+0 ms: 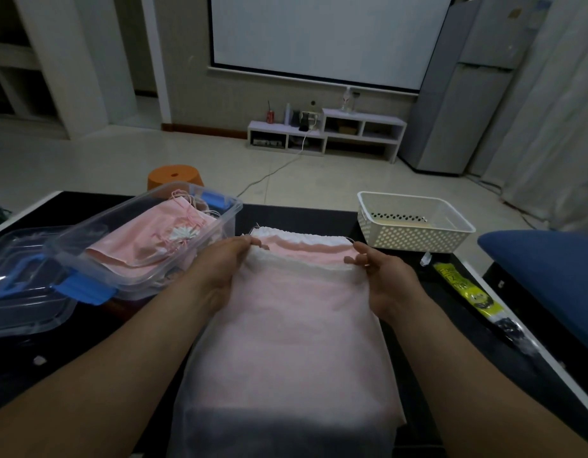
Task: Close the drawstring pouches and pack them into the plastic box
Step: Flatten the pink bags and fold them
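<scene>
Head view: pouch [295, 325], pale pink, flat at mid table [302, 216], mouth edge far from the person. Left hand [219, 269] pinches its left top corner; right hand [381, 276] pinches the right. Box [224, 209] close on the left, open, with pink pouches [144, 239] inside; lid [21, 299] beside it. Basket [414, 238] at right rear, with bare table between it and the mouth edge

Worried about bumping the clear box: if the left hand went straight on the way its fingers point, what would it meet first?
Probably not the plastic box: the left hand points forward-right, so it first crosses the pouch it pinches, then seemingly bare table.
</scene>
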